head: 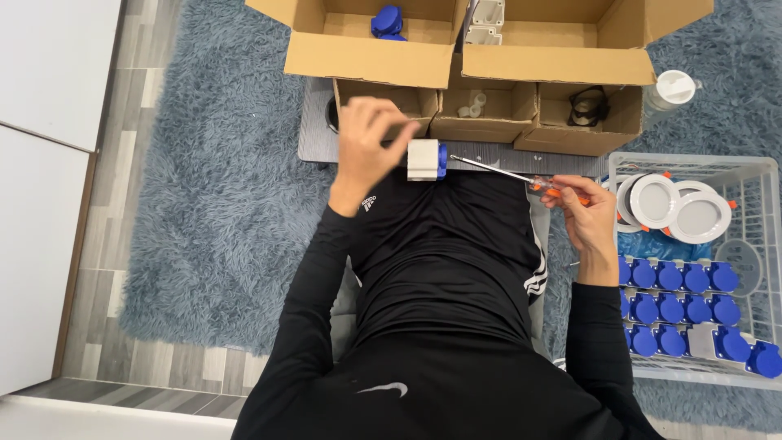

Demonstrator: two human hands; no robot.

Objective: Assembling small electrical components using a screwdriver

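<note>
While a shaggy blue-grey rug (212, 228) covers grey plank flooring (98, 244), the left hand (366, 143) grips a white-and-blue socket box (426, 159) at centre frame; the right hand (586, 216) holds an orange-handled screwdriver (521, 177) beside a white wire basket (757, 212)

The left hand (368, 147) grips a white-and-blue socket box (426, 160) while the right hand (585, 216) holds an orange-handled screwdriver (521, 177).
</note>
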